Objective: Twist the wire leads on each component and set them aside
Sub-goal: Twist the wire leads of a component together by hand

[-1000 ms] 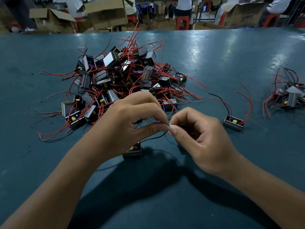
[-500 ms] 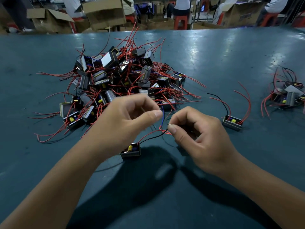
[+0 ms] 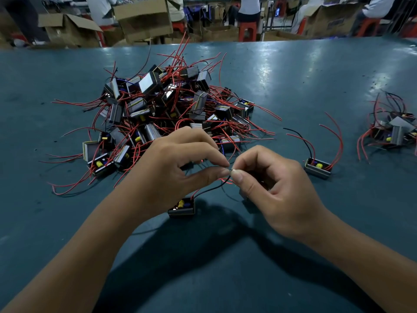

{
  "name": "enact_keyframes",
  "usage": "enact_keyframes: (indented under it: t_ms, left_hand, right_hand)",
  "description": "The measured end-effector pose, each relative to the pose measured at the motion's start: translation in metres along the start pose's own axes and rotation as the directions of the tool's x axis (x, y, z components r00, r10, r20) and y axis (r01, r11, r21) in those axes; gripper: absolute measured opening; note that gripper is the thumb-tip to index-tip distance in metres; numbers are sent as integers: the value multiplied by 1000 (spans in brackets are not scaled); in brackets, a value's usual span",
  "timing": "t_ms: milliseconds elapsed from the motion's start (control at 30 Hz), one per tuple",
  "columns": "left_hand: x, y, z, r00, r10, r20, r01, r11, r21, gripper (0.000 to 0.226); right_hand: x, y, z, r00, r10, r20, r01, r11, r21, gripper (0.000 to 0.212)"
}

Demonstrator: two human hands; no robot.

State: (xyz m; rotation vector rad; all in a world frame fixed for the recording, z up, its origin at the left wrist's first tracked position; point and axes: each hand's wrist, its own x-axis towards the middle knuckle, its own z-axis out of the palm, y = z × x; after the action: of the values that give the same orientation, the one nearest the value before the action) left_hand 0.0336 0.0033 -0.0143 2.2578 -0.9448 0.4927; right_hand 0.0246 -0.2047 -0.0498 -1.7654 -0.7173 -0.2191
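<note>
No text can be read; faint print on one cardboard box point(image 3: 334, 21) seems too blurred.

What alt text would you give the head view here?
Left hand and right hand pinch the wire leads of a small component lying on the teal table. Behind them lies a big pile of components; a single component and a small cluster lie to the right.

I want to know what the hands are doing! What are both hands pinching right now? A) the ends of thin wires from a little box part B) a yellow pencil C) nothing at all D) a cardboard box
A: the left hand and right hand meet fingertip to fingertip on the wire ends, and a black lead runs down to the small component on the table.
</note>
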Motion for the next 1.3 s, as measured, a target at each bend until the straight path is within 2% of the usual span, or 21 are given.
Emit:
enact_keyframes:
  t_ms: [167,300,367,433,467,500,533,567,633,700,767,867,1067,1200,1267,1300]
  left_hand:
    - [0,3,1,996,-62,64,69,991,-113,14]
    - [0,10,3,965,-209,161,248,923,-292,16]
    - [2,15,8,913,-357,199,409,806,-428,17]
    - [4,21,13,797,-519,311,591,558,-583,17]
    - [5,24,14,744,-555,372,642,440,-628,16]
    - [5,25,14,723,-563,401,659,387,-644,16]
    - [4,24,14,733,-563,383,651,417,-634,17]
    - [3,21,12,766,-552,328,620,504,-601,19]
    - [1,16,4,870,-466,157,482,742,-466,15]
    - [0,11,-5,956,-291,46,291,908,-302,4]
    - [-1,7,-9,996,-87,23,88,993,-73,12]
    - [-1,2,-8,998,65,23,-68,991,119,17]
    - [1,2,-3,993,116,-24,-111,983,143,16]
    - [2,9,-2,999,42,-1,-42,998,54,15]
    - [1,14,-1,997,-63,32,65,996,-54,14]
    - [0,16,2,985,-161,53,168,974,-154,15]
  right_hand:
    - [0,-1,-1,999,-34,-9,34,998,-51,7]
    - [1,-3,-2,995,-94,-29,88,984,-155,7]
    - [1,-4,-2,992,-124,-32,115,974,-198,7]
    - [0,-4,-1,991,-132,-26,123,969,-214,7]
    - [0,-4,-1,992,-125,-24,117,970,-214,7]
    - [0,-3,-1,993,-112,-25,104,973,-205,7]
    - [0,-3,-1,995,-95,-28,88,979,-186,7]
    - [1,-2,-1,997,-73,-33,67,986,-156,8]
    - [1,-2,-2,999,-19,-40,16,996,-86,8]
    - [1,-1,-3,999,21,-38,-22,999,-42,8]
    - [1,0,-2,999,37,-25,-38,999,-21,7]
    - [1,-1,-2,999,41,-8,-41,999,0,7]
    - [1,-1,-3,1000,1,0,-1,999,-32,7]
    - [0,-2,-3,999,-53,-9,51,990,-133,7]
    - [0,-3,-3,996,-90,-16,86,980,-179,6]
    - [0,-3,-3,993,-112,-19,106,972,-208,5]
